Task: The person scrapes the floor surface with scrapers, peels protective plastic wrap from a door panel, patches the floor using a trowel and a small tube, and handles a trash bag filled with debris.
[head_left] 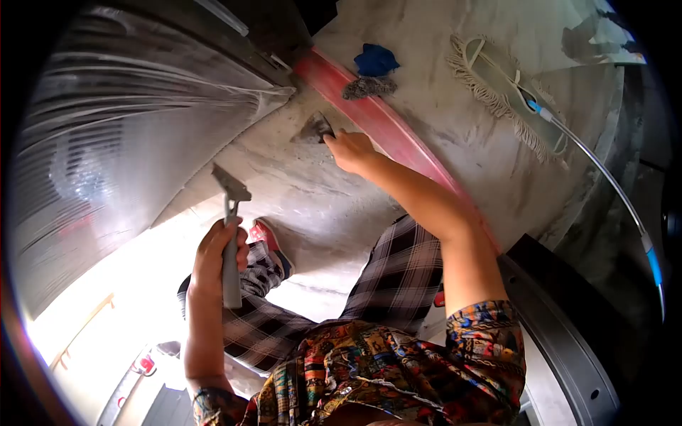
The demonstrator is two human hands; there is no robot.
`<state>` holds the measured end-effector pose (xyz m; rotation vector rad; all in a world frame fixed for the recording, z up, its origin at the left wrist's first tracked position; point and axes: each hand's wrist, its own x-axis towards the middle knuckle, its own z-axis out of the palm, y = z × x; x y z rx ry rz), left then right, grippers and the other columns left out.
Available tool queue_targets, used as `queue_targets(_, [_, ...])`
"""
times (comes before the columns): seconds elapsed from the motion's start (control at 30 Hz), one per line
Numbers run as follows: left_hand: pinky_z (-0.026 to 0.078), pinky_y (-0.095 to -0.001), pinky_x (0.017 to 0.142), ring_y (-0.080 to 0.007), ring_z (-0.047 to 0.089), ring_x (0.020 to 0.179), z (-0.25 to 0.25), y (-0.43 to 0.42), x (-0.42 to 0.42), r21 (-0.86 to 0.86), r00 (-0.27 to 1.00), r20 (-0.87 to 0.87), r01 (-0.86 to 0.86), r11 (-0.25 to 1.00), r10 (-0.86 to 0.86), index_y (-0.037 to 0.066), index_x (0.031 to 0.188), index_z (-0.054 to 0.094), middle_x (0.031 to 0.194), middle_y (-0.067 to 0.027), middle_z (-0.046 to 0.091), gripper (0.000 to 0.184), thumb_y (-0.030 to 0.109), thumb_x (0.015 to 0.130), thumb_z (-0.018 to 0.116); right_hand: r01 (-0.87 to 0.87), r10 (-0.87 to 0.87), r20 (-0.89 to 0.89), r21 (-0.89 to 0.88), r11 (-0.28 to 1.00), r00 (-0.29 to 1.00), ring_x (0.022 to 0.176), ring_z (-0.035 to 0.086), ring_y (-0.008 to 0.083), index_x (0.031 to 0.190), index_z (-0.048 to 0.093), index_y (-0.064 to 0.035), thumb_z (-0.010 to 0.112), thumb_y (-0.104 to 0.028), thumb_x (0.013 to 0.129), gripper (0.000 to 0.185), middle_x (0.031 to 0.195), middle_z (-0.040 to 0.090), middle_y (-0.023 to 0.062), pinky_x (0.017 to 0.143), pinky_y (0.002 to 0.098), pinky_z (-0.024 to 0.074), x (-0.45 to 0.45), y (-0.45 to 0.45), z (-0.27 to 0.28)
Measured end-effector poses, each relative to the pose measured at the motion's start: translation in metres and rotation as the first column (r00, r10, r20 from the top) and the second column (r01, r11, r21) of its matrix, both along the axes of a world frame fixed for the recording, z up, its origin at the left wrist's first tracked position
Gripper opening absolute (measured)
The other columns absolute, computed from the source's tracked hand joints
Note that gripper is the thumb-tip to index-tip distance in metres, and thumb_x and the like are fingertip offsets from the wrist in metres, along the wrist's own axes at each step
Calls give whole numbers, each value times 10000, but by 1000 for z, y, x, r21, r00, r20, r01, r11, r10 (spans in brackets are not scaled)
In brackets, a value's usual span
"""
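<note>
My left hand (219, 250) is wrapped around the grey handle of a long-handled scraper (231, 186), which stands upright in the air with its blade end up. Out on the floor my right hand (351, 151) is closed on a putty knife (313, 130) with a dark, wide blade. That blade lies at or very near the stained floor (312, 184), beside a red strip (398, 135). Small crumbs of debris show around it. Most of the putty knife's handle is hidden by my fingers.
A blue cloth (376, 59) and a grey fuzzy pad (369, 87) lie by the red strip. To the right is a fringed dust mop (508, 96) with a long metal pole. Plastic sheeting (106, 121) covers something at left. A dark metal frame (561, 341) runs beside me.
</note>
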<state>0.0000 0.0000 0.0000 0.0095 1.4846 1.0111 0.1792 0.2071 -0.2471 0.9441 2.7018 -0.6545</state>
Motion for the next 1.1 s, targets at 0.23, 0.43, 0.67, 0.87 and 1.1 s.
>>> queue_targets(0.23, [334,-223,386,-100,391,476,-3,-20,-10,167,991,67,-125,978,115,36,985,441,651,-20,402,181,194,900,420,18,-31,63,206,978,998,804,592,292,1088,512,-40,459,-116,782,319,948,573,153,627,425,463,-70,41,2])
queue_targets(0.43, [316,-216,385,-99,389,470,15,6,4,210,997,77,-27,977,11,42,1001,440,648,-20,394,191,203,898,428,342,-344,21,66,937,939,846,593,293,998,574,-41,471,-131,774,263,922,603,166,661,420,470,-83,41,-10])
queue_targets(0.67, [351,-232,417,-116,413,510,-18,82,3,228,959,198,154,961,-201,45,1019,418,671,-34,412,180,167,889,439,451,-432,129,-227,863,892,740,607,334,917,548,14,496,-91,730,220,788,618,186,619,432,484,-46,1,37])
queue_targets(0.87, [341,-229,433,-98,409,514,-52,157,12,152,916,171,339,928,-363,49,982,427,658,-19,426,173,190,883,450,705,-671,222,-167,689,708,746,603,339,898,534,6,486,-129,758,201,765,606,196,597,439,485,22,-58,10])
queue_targets(1.1, [354,-232,444,-97,421,529,-99,198,42,86,812,140,561,824,-567,72,939,445,663,-13,427,158,211,873,482,913,-885,231,-161,376,405,775,566,374,1162,467,-90,397,-122,812,357,894,571,206,667,470,446,78,-115,45])
